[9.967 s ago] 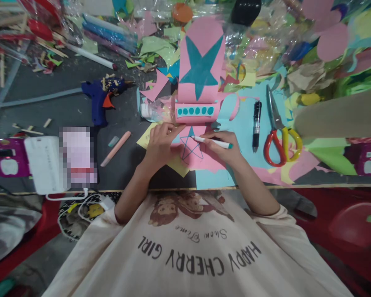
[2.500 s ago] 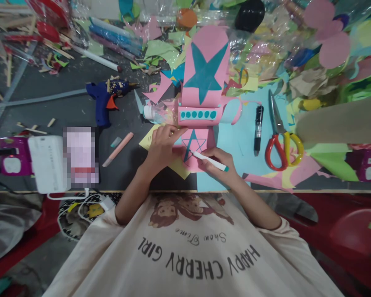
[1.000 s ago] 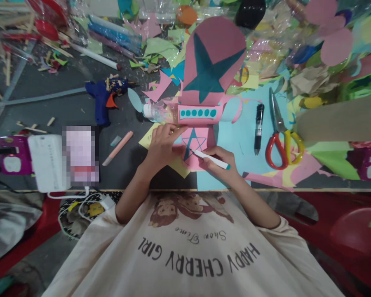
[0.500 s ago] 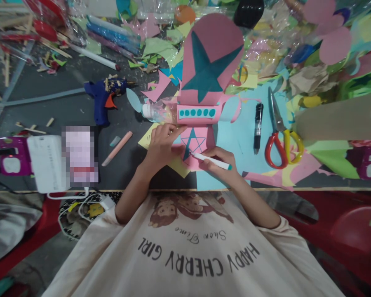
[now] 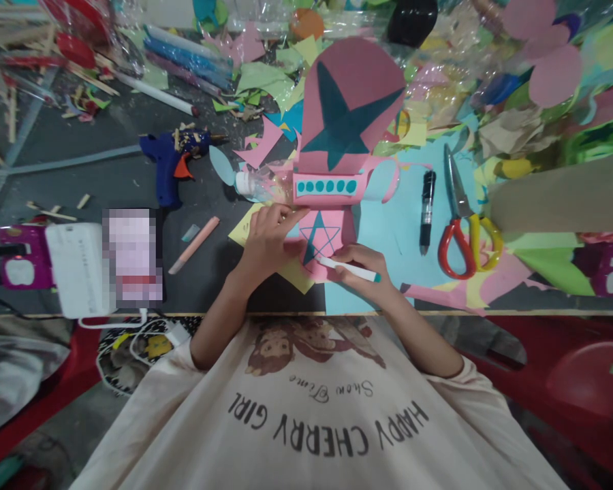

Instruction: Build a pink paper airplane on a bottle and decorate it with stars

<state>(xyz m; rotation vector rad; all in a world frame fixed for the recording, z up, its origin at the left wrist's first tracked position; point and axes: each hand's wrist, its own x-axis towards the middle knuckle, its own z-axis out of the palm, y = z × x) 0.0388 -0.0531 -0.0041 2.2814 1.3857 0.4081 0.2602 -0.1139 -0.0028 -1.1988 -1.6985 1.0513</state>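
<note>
My right hand grips a white marker with a teal cap; its tip rests on a star outline drawn on a pink paper piece. One point of that star is filled in teal. My left hand lies with curled fingers on the pink paper's left edge, holding it down. Beyond it stands a pink paper figure with a big teal star and a band of teal dots, fixed to a clear plastic bottle.
Red and yellow scissors and a black pen lie on light blue paper to the right. A blue glue gun, a pink stick, a white power bank and paper scraps lie left and behind.
Over ten seconds the star outline has gained a teal-filled point. In the last second the marker tip slid slightly down the star; the tall pink figure shifted a little.
</note>
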